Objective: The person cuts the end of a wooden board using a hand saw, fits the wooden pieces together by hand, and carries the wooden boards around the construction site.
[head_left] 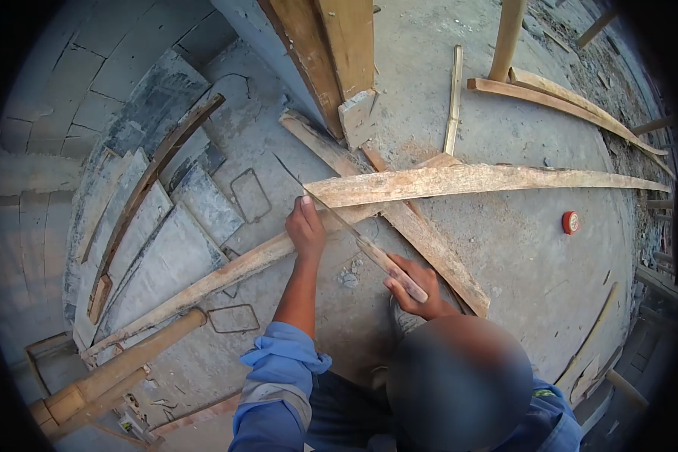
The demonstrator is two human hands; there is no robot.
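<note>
A hand saw (391, 266) slants across the view, its wooden handle gripped in my right hand (418, 289). The thin dark blade runs up and left, crossing the near end of a long wooden board (444, 183). At that end, beside the blade, my left hand (306, 226) is closed with its thumb and fingertips at the board's edge; part of its grip is hidden. The board rests over other timber, including a long pole-like piece (226, 274) and a diagonal plank (441, 260) beneath it.
A red tape measure (571, 222) lies on the concrete floor to the right. Wooden posts (348, 53) stand ahead. Grey slabs (175, 245) and bent wire loops (233, 318) lie left, near a round timber pole (120, 369). A blurred round shape (459, 384) hides part of the lower right.
</note>
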